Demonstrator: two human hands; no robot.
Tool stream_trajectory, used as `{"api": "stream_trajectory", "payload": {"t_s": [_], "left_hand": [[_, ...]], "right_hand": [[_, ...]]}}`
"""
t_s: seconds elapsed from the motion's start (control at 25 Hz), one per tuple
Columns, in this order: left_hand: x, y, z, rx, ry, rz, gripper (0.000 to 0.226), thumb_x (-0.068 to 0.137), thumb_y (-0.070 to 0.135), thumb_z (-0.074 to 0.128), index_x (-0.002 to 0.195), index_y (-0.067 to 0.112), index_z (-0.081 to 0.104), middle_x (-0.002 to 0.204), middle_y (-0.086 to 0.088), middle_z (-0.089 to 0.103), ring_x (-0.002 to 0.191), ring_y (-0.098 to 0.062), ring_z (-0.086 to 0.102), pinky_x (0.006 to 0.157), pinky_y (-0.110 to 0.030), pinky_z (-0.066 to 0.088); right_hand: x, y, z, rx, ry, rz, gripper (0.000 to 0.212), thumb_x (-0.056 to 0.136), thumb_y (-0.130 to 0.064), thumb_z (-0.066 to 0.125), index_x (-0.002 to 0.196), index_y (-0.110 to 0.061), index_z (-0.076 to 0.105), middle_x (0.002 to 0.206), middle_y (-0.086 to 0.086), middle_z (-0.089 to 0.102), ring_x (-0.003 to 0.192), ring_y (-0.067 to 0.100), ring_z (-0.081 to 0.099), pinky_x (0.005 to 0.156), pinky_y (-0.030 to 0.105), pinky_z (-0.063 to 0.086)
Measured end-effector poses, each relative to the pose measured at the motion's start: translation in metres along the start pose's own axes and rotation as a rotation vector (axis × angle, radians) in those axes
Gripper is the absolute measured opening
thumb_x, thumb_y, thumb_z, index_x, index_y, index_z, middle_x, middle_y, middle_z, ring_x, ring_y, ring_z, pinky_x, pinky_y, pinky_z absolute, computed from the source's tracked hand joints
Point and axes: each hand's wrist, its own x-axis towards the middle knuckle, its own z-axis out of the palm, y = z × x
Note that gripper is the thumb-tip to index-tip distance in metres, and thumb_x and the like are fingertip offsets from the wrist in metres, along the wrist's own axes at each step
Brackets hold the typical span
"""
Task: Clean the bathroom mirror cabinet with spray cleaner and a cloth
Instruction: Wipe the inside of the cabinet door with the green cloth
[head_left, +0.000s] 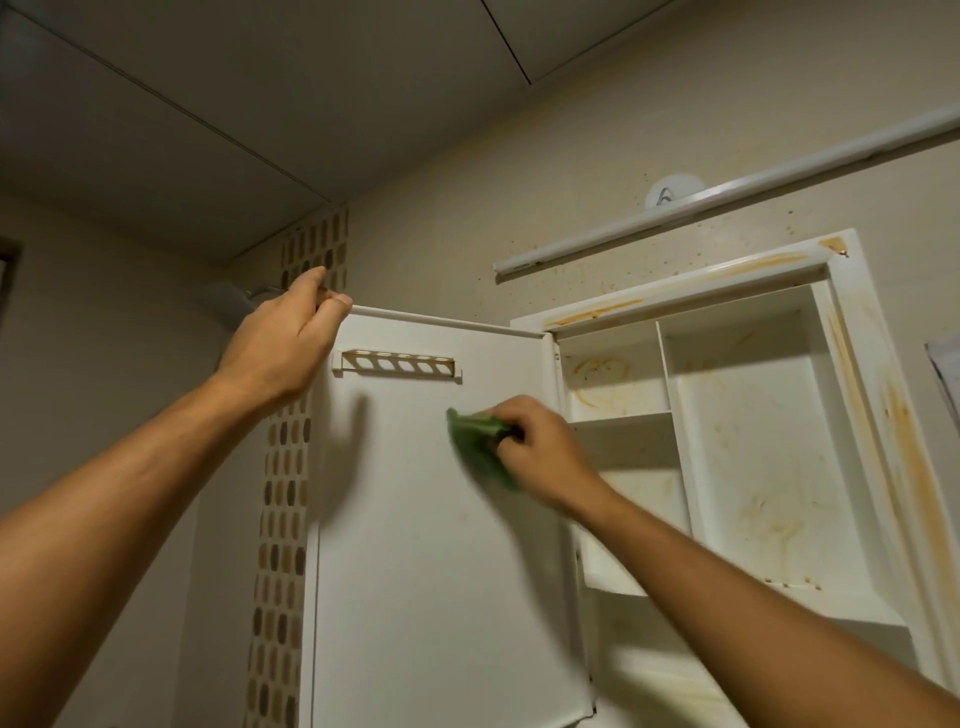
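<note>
You have the cabinet door (441, 519) swung wide on its hinges, so its white inner face is toward you and within reach. Your left hand (283, 343) curls over the door's top edge, probably to brace it against your wiping. Your right hand (540, 452) is closed on the bunched green cloth (475, 447), pressing it to the upper part of that face, just left of the hinge side. The cabinet (769, 467) shelves beside it show orange-brown stains.
</note>
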Motion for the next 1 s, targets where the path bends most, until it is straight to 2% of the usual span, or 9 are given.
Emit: {"api": "stream_trajectory", "payload": {"t_s": [0.16, 0.28, 0.4, 0.48, 0.56, 0.64, 0.72, 0.84, 1.0], "left_hand": [[-0.003, 0.004, -0.005, 0.04, -0.033, 0.017, 0.055, 0.111, 0.042, 0.032, 0.158, 0.014, 0.032, 0.148, -0.015, 0.055, 0.13, -0.036, 0.051, 0.105, -0.051, 0.04], [-0.005, 0.009, -0.006, 0.042, -0.042, 0.01, 0.047, 0.111, 0.037, 0.033, 0.149, 0.009, 0.041, 0.138, -0.018, 0.06, 0.106, -0.026, 0.051, 0.097, -0.048, 0.042], [-0.005, 0.01, -0.007, 0.04, -0.057, 0.018, 0.043, 0.111, 0.035, 0.034, 0.141, 0.006, 0.046, 0.13, -0.017, 0.064, 0.098, -0.019, 0.045, 0.086, -0.04, 0.038], [-0.002, 0.005, -0.008, 0.037, -0.07, 0.042, 0.044, 0.111, 0.037, 0.034, 0.14, 0.007, 0.045, 0.128, -0.014, 0.066, 0.098, -0.019, 0.048, 0.085, -0.04, 0.039], [-0.003, 0.001, -0.008, 0.037, -0.067, 0.074, 0.048, 0.108, 0.041, 0.033, 0.142, 0.009, 0.044, 0.129, -0.01, 0.066, 0.1, -0.02, 0.052, 0.088, -0.043, 0.042], [-0.002, -0.002, -0.006, 0.04, -0.059, 0.083, 0.052, 0.109, 0.043, 0.033, 0.15, 0.012, 0.039, 0.135, -0.005, 0.064, 0.109, -0.024, 0.056, 0.095, -0.046, 0.044], [-0.001, -0.005, -0.003, 0.033, -0.053, 0.097, 0.055, 0.109, 0.044, 0.033, 0.155, 0.013, 0.034, 0.139, -0.004, 0.062, 0.113, -0.02, 0.054, 0.098, -0.045, 0.043], [0.0, -0.011, -0.003, 0.013, -0.038, 0.106, 0.069, 0.101, 0.055, 0.028, 0.159, 0.018, 0.028, 0.145, -0.002, 0.059, 0.125, -0.022, 0.054, 0.106, -0.049, 0.043], [0.004, -0.021, -0.001, -0.025, -0.026, 0.102, 0.076, 0.096, 0.061, 0.025, 0.162, 0.023, 0.025, 0.15, 0.001, 0.055, 0.136, -0.024, 0.05, 0.113, -0.053, 0.04]], "right_hand": [[0.019, 0.006, -0.044, 0.067, 0.351, 0.371, 0.011, 0.088, -0.014, 0.067, 0.082, -0.022, 0.061, 0.084, 0.0, 0.068, 0.077, 0.019, 0.069, 0.067, 0.042, 0.063], [0.04, 0.001, -0.031, 0.322, 0.318, 0.543, 0.01, 0.088, -0.01, 0.069, 0.091, -0.006, 0.06, 0.079, 0.01, 0.068, 0.06, 0.02, 0.067, 0.06, 0.037, 0.061], [0.058, -0.006, -0.026, 0.816, 0.16, 0.577, 0.027, 0.092, -0.007, 0.071, 0.114, 0.002, 0.06, 0.104, 0.021, 0.07, 0.083, 0.027, 0.074, 0.071, 0.04, 0.064], [0.054, 0.007, -0.019, 0.565, 0.124, 0.366, 0.037, 0.089, 0.0, 0.067, 0.124, -0.006, 0.057, 0.117, 0.014, 0.068, 0.107, 0.025, 0.069, 0.085, 0.041, 0.061], [0.037, 0.029, -0.014, -0.281, 0.043, -0.149, 0.055, 0.081, -0.002, 0.066, 0.133, -0.016, 0.055, 0.129, 0.005, 0.06, 0.125, 0.02, 0.053, 0.101, 0.036, 0.051], [0.032, 0.045, -0.013, -0.835, -0.047, -0.53, 0.076, 0.071, -0.004, 0.072, 0.143, -0.014, 0.048, 0.141, 0.01, 0.048, 0.13, 0.027, 0.045, 0.105, 0.038, 0.045], [0.042, 0.053, -0.016, -0.988, -0.02, -0.651, 0.081, 0.066, -0.003, 0.077, 0.142, -0.012, 0.049, 0.139, 0.016, 0.048, 0.122, 0.034, 0.051, 0.095, 0.042, 0.052], [0.057, 0.05, -0.02, -1.003, 0.029, -0.72, 0.055, 0.085, -0.018, 0.065, 0.138, -0.013, 0.05, 0.132, 0.016, 0.052, 0.11, 0.033, 0.056, 0.084, 0.044, 0.056], [0.061, 0.051, -0.006, -0.838, 0.058, -0.67, 0.053, 0.101, -0.037, 0.051, 0.147, -0.01, 0.048, 0.132, 0.013, 0.054, 0.117, 0.029, 0.049, 0.098, 0.042, 0.048]]}}
